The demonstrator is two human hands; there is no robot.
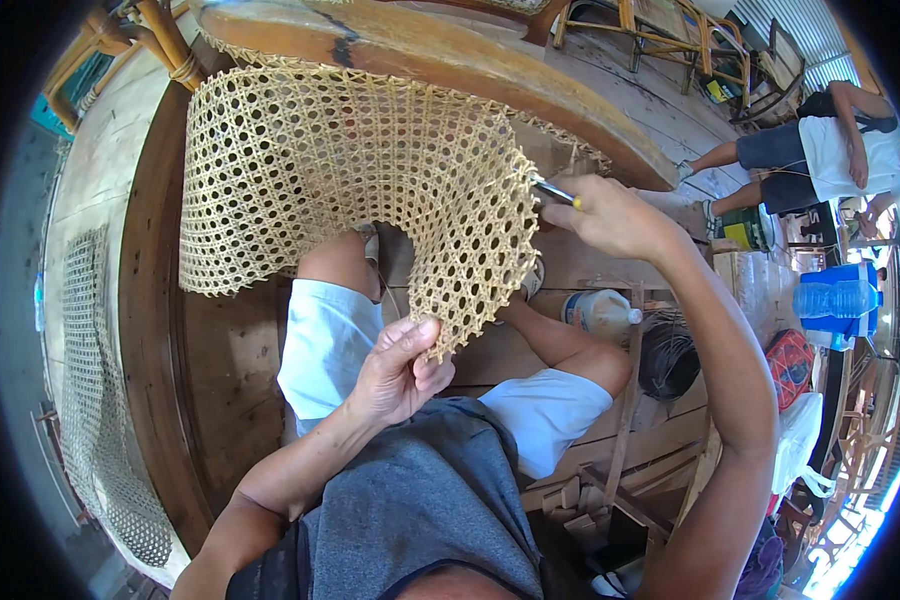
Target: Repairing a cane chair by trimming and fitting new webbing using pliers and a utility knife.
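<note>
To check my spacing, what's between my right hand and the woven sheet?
In the head view, a metal tool in your right hand extends toward the woven sheet; contact isn't clear.

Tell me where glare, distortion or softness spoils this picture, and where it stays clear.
Head view: glare burns out to white near the lower right edge; head view: the corners fall to black, and the brown wooden board at left appears bowed, probably by the fisheye lens; head view: the woven cane sheet near the middle is clear, its holes distinct.
</note>
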